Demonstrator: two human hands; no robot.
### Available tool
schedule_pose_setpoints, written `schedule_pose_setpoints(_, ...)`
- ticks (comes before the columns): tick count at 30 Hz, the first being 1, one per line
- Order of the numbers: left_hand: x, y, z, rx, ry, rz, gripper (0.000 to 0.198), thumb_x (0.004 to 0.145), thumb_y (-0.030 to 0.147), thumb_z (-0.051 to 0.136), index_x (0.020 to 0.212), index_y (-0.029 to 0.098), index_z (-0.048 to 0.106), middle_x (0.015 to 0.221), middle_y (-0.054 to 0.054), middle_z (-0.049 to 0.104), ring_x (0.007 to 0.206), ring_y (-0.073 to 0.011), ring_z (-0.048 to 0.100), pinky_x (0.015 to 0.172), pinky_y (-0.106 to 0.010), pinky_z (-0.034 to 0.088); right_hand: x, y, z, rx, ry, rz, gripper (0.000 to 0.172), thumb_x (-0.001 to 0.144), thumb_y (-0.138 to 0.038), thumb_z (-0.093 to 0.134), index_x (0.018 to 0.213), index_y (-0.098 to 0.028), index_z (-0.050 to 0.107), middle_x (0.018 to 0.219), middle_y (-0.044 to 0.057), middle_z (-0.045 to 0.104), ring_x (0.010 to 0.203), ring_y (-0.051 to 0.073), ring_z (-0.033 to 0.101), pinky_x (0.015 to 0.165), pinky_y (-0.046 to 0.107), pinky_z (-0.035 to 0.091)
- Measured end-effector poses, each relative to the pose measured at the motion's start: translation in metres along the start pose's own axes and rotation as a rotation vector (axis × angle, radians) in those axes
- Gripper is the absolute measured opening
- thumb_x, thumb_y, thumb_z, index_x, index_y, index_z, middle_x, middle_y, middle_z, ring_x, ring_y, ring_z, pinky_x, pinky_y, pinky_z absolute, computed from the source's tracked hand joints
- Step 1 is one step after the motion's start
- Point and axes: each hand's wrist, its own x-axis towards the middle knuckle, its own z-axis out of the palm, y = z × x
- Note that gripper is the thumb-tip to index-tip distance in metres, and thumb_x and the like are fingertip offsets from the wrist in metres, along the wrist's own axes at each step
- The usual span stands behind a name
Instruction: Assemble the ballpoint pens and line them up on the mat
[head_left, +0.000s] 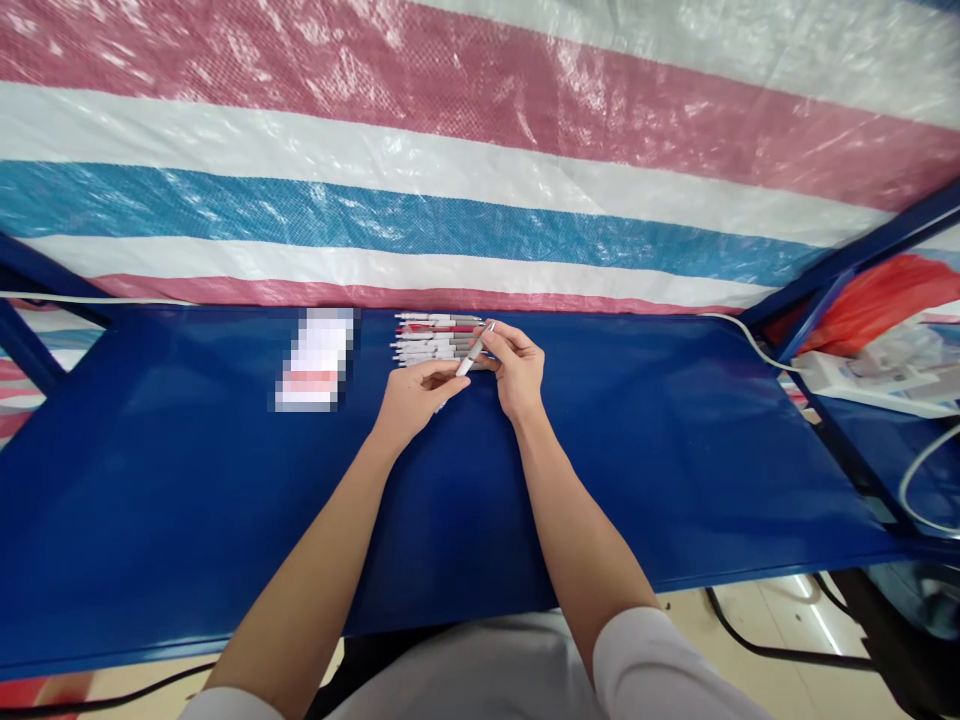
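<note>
Both my hands meet at the middle back of a blue metal table (187, 480). My left hand (415, 395) and my right hand (516, 368) are closed on the same white pen (474, 352), which tilts up to the right between them. Just behind the hands lies a row of several white and red pens (431, 338), side by side on the table. A blurred white and red card or packet (315, 360) lies to the left of the pens.
A striped red, white and blue plastic sheet (480, 150) hangs behind the table. At the right, a white power strip (877, 380) and cables sit on a lower blue shelf, with a red plastic bag (877, 300) behind. Floor shows below the front edge.
</note>
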Motion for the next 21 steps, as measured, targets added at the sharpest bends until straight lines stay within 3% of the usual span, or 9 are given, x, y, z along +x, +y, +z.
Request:
schedule_pose_setpoints(4,0.0005,-0.0016,-0.001,0.09,0.07,0.076,0.024,0.075,0.032,0.076,0.095,0.02,0.079,0.094,-0.003,0.078,0.087,-0.0225,0.073,0.085,-0.032,0.057,0.0003,0.0017,0.001,-0.016,0.017,-0.017,0.025,0.063,-0.034,0.084,0.083,-0.023,0.073,0.091,-0.003,0.076,0.075,0.012,0.07,0.065,0.024,0.063)
schedule_pose_setpoints(10,-0.0011,0.0007,-0.0007,0.134,0.056,0.071,0.024,0.076,0.032,0.073,0.096,0.02,0.079,0.092,-0.003,0.078,0.083,-0.0218,0.073,0.083,-0.032,0.058,0.0021,0.0038,-0.0001,-0.005,0.03,-0.014,0.022,0.063,-0.031,0.084,0.08,-0.023,0.072,0.091,-0.003,0.074,0.074,0.011,0.069,0.064,0.023,0.063)
schedule_pose_setpoints(13,-0.0015,0.0026,-0.0013,0.067,0.004,0.012,0.028,0.078,0.036,0.073,0.099,0.018,0.078,0.087,-0.004,0.078,0.077,-0.0209,0.073,0.08,-0.032,0.059,0.0018,0.0024,-0.0014,0.008,0.003,0.005,0.023,0.066,-0.031,0.081,0.087,-0.023,0.074,0.087,-0.003,0.075,0.074,0.012,0.072,0.064,0.023,0.063)
schedule_pose_setpoints(18,-0.0001,0.006,-0.0071,-0.037,-0.184,-0.058,0.034,0.084,0.045,0.068,0.097,0.016,0.078,0.087,-0.007,0.078,0.072,-0.0199,0.073,0.075,-0.032,0.06,0.0013,0.0002,-0.0027,0.061,-0.035,0.031,0.022,0.07,-0.031,0.078,0.091,-0.025,0.073,0.088,-0.002,0.077,0.075,0.015,0.074,0.06,0.023,0.062)
schedule_pose_setpoints(21,0.0004,0.0048,-0.008,-0.054,-0.179,-0.073,0.035,0.083,0.045,0.069,0.101,0.016,0.077,0.09,-0.008,0.078,0.074,-0.0202,0.073,0.075,-0.032,0.06,0.0014,0.0003,-0.0025,0.058,-0.049,0.034,0.023,0.07,-0.031,0.078,0.091,-0.025,0.073,0.088,-0.002,0.077,0.076,0.015,0.074,0.061,0.023,0.062)
